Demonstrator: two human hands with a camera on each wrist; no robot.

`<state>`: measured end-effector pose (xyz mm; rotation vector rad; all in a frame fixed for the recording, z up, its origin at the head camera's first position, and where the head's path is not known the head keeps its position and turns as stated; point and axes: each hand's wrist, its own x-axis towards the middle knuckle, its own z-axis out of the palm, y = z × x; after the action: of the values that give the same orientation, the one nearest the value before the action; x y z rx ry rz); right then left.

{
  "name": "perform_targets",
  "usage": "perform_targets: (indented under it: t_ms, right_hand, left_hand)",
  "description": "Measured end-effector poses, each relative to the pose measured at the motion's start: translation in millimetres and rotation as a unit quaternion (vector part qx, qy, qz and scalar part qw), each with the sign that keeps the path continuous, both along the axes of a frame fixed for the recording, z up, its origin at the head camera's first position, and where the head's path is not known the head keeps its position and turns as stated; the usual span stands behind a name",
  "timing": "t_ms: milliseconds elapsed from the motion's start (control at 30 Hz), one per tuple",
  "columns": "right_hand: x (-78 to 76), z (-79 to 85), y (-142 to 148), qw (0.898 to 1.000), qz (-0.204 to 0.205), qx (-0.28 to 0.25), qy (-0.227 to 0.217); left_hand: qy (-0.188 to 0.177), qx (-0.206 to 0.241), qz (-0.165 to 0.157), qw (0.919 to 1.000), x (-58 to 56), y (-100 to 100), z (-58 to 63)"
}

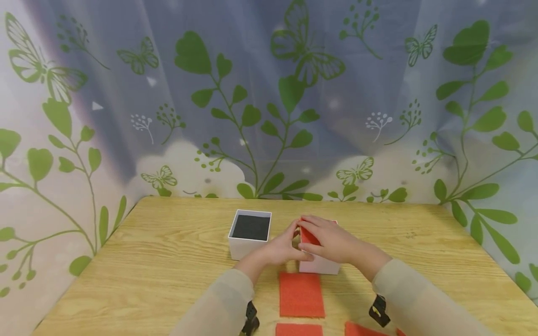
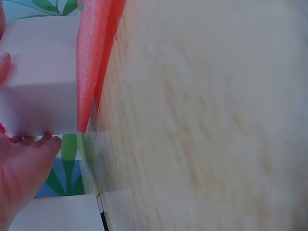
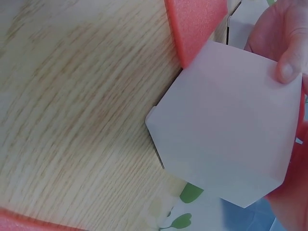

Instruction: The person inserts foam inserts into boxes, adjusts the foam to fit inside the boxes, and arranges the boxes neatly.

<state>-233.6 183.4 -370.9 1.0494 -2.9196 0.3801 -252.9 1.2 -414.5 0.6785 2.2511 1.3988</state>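
Observation:
My left hand point(image 1: 279, 247) grips the left side of a white box point(image 1: 319, 267), its thumb against the front. In the left wrist view this hand point(image 2: 24, 168) lies against the box's side wall. My right hand point(image 1: 332, 238) reaches over the same box from the right, fingers extended across a red felt-like square point(image 1: 310, 235) at its opening. The right thumb lies near the front edge. The hands cover much of the red square, so how deep it sits cannot be told. To the left stands another white box point(image 1: 248, 247), open at the top, with a black sheet point(image 1: 252, 227) inside.
A flat red square point(image 1: 301, 295) lies just in front of the right-hand box. Nearer the front edge are another red square point(image 1: 299, 330) and a partly visible red piece point(image 1: 363, 330). Behind the wooden table point(image 1: 159, 261) hangs a leaf-patterned curtain point(image 1: 260, 102).

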Motion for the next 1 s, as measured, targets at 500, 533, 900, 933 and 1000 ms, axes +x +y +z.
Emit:
perform_targets:
  t_ms: [500, 533, 900, 933, 1000]
  right_hand:
    - [29.0, -4.8, 4.0, 0.995, 0.029, 0.062, 0.076]
    - [32.2, -5.2, 4.3, 0.994, 0.029, 0.065, 0.087]
    - [57.1, -9.2, 4.0, 0.983, 0.043, 0.053, 0.168]
    - [57.5, -10.5, 3.7, 0.983, 0.043, 0.051, 0.170]
    - [58.2, -12.9, 3.4, 0.983, 0.043, 0.048, 0.173]
  left_hand:
    - [0.020, 0.000, 0.001, 0.9998, -1.8, 3.0, -1.3]
    - [0.016, 0.003, 0.001, 0.9999, -1.5, 3.0, -1.3]
    - [0.028, 0.043, -0.010, 0.9986, -1.1, 2.1, -4.5]
    - [0.029, 0.040, -0.008, 0.9988, -0.9, 2.1, -4.6]
    - [0.030, 0.032, -0.005, 0.9990, -0.6, 2.3, -4.3]
